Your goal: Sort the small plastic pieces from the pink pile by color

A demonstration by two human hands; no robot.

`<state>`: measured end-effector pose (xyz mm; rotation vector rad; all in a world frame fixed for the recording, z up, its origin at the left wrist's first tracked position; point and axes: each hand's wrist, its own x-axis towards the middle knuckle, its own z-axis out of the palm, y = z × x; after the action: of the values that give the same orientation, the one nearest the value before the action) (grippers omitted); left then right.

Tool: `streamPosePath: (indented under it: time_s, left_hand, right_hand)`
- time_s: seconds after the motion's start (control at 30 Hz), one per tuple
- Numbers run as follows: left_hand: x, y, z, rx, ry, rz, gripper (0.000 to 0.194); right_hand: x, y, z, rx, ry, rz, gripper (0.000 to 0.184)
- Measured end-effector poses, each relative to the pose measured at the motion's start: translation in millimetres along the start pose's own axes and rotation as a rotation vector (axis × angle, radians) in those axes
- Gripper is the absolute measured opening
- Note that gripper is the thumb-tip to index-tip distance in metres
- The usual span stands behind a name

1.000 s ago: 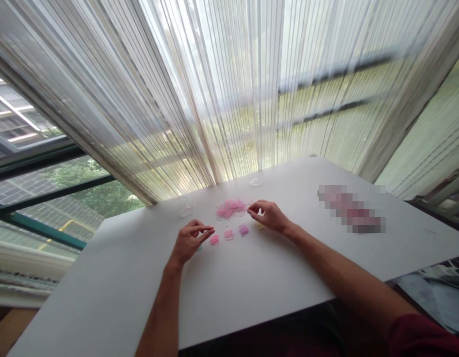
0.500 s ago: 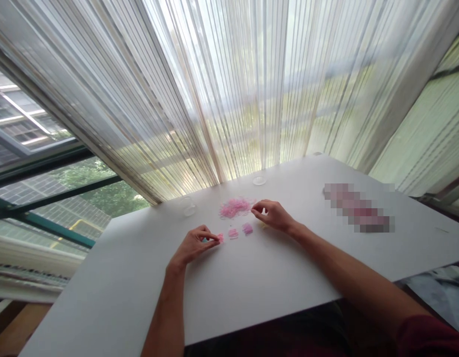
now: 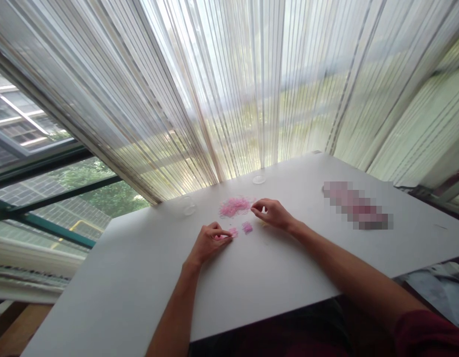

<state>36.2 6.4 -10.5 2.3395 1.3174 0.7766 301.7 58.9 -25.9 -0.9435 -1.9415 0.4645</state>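
Note:
A loose heap of small pink bands (image 3: 235,206), like tiny rubber loops, lies in the middle of the white table (image 3: 147,277). In front of it are a light pink cluster (image 3: 234,231) and a purple-pink cluster (image 3: 247,227). My left hand (image 3: 210,242) is closed in a pinch, fingertips at the near-left edge of the light pink cluster; whatever it holds is too small to make out. Pinched as well, my right hand (image 3: 273,213) is at the heap's right edge, and its fingertips' contents cannot be made out. A bit of yellow (image 3: 265,224) shows below that hand.
Two clear shallow dishes or lids, one round (image 3: 258,179) and another (image 3: 189,206), sit toward the table's back edge. A pixelated pinkish object (image 3: 358,206) lies at the right. Sheer striped curtains (image 3: 244,89) hang right behind the table.
My left hand has moved right, from the coral-pink bands to the light pink cluster, and now covers the coral and teal bits. My right hand has stayed almost still.

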Motion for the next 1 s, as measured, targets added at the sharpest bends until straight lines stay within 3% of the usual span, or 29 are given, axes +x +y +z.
streamPosePath:
  time_s: [0.37, 0.47, 1.0]
  left_hand:
    - [0, 10, 3.0, 0.136, 0.016, 0.041, 0.014]
    - [1, 13, 5.1, 0.169, 0.017, 0.050, 0.023]
    - [3, 11, 5.8, 0.234, 0.017, 0.057, 0.024]
  right_hand:
    - [1, 2, 1, -0.004, -0.013, 0.006, 0.014]
    - [1, 1, 1, -0.008, -0.015, 0.005, 0.015]
    - [4, 8, -1, 0.006, 0.017, 0.032, 0.015]
